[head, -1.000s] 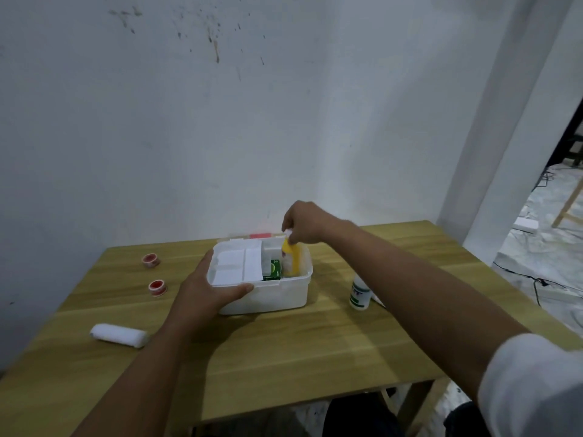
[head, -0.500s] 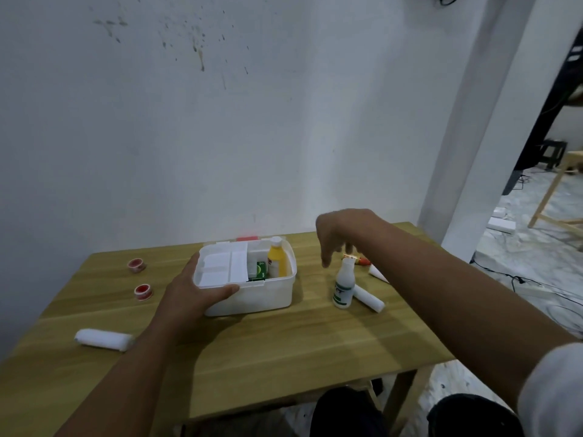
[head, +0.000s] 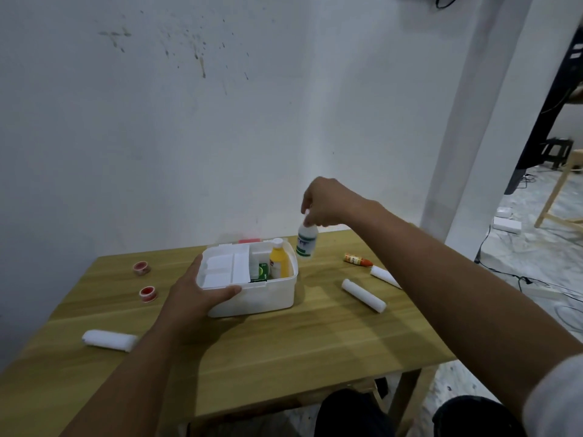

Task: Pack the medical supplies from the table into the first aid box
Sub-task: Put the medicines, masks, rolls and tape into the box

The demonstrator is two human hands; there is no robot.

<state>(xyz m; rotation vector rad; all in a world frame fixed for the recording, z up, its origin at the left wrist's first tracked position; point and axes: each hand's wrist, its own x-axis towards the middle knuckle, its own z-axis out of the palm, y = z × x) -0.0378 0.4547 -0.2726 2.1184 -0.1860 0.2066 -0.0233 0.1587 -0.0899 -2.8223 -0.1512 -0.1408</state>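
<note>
**White bottle held above the box's right end**

Your right hand (head: 328,203) grips the white bottle (head: 306,240) by its top, fingers closed round the cap. The bottle hangs nearly upright, long axis vertical, cap up and base down, its green-banded label facing you. It is off the worktop (head: 315,335), just beyond the right rim of the first aid box (head: 255,298).

Your left hand (head: 197,294) clasps the box's near left corner, thumb lying along the front rim and fingers on the left side. Inside the box a white tray (head: 225,268) fills the left part; in the right part a yellow bottle (head: 278,258) stands upright, cap up, beside a green packet (head: 262,272).

On the worktop, two white gauze rolls (head: 363,295) lie right of the box, long axes running from far left to near right; the farther one is partly hidden by your forearm. An orange tube (head: 356,259) lies near them, red tip pointing right. A third roll (head: 108,340) lies at the near left, almost crosswise. Two red tape rolls (head: 146,293) lie flat at the far left.

The worktop is pale wood against a scuffed white wall (head: 220,121). To the right, a white pillar (head: 473,137) and a floor with cables.
</note>
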